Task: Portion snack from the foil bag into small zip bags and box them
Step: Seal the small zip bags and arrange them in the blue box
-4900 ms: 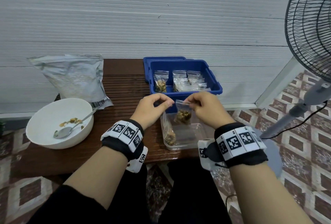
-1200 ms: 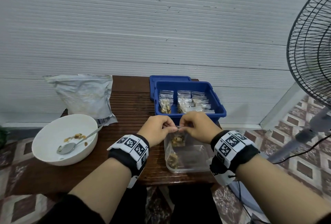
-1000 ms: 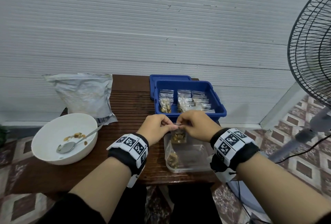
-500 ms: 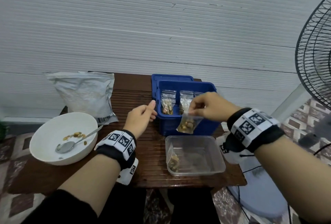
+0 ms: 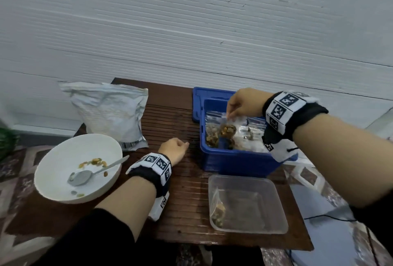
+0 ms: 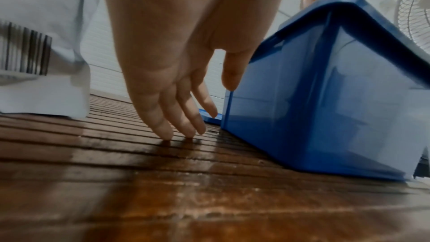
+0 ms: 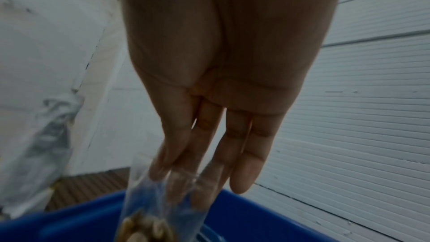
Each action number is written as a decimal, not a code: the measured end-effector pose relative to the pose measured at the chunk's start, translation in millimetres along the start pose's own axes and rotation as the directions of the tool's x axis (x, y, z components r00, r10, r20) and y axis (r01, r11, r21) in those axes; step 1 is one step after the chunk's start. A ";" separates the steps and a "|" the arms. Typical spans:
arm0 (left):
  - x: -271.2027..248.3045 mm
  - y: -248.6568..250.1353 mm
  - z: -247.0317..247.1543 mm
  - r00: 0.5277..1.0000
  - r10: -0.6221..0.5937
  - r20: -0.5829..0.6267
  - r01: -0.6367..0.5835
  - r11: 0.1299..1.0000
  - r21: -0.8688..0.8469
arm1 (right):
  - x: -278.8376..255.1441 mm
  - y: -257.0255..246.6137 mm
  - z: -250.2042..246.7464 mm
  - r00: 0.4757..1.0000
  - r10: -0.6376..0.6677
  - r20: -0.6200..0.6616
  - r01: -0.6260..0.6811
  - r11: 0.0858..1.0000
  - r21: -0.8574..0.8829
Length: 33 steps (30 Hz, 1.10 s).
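My right hand hangs over the blue box and pinches the top of a small zip bag filled with snack. In the right wrist view thumb and fingers pinch that clear zip bag above the blue box. Several filled zip bags stand inside the box. My left hand rests empty on the wooden table; its fingertips touch the slats beside the blue box. The foil bag leans at the back left.
A white bowl with a spoon and a few snack pieces sits front left. A clear plastic container holding one filled zip bag stands front right. A blue lid lies behind the box. The foil bag's barcode shows nearby.
Both hands held the zip bag over the clear container; then the left hand let go and dropped to the table. The right hand carried the bag back over the blue box.
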<state>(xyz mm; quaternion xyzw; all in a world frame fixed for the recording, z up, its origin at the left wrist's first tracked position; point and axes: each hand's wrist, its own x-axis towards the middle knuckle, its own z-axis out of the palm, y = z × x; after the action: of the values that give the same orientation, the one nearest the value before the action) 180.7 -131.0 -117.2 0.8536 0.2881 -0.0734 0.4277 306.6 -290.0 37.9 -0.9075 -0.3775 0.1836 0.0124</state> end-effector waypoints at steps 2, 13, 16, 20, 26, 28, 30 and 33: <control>3.0 -6.7 2.0 0.999 0.006 -0.033 -0.006 1.000 -0.014 | 17.4 -0.9 9.4 0.995 0.011 0.101 -0.004 0.998 -0.068; 13.5 -16.6 0.2 0.998 -0.020 -0.053 0.015 0.995 -0.096 | 78.5 -6.8 39.1 0.953 0.038 0.302 -0.005 0.994 -0.110; 12.5 -15.8 1.5 0.997 -0.021 -0.071 0.016 0.997 -0.081 | 87.0 -8.7 40.2 0.959 0.066 0.277 -0.029 0.990 -0.136; 13.4 -15.8 2.6 0.996 -0.029 -0.081 0.022 0.996 -0.084 | 91.4 -14.8 45.7 0.957 0.120 0.265 -0.063 0.975 -0.213; 14.1 -16.2 3.4 0.996 -0.038 -0.084 0.030 0.995 -0.093 | 86.4 -14.8 41.4 0.966 0.097 0.240 -0.041 0.973 -0.229; 12.5 -15.3 3.2 0.996 -0.033 -0.079 0.026 0.996 -0.090 | 81.9 -7.6 35.4 0.979 0.068 0.193 -0.035 0.985 -0.171; 10.0 -13.6 3.6 0.997 -0.029 -0.066 0.023 0.995 -0.093 | 75.5 -0.6 29.4 0.987 0.055 0.154 -0.041 0.995 -0.092; 3.8 -8.8 3.7 0.999 -0.018 -0.041 0.013 0.995 -0.102 | 55.6 1.3 19.1 0.994 0.007 0.106 -0.018 0.995 0.103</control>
<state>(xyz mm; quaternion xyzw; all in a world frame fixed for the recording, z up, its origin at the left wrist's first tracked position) 179.4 -128.1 -127.0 0.8297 0.3068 -0.0442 0.4642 336.9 -254.8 1.9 -0.8970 -0.3619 0.2508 0.0383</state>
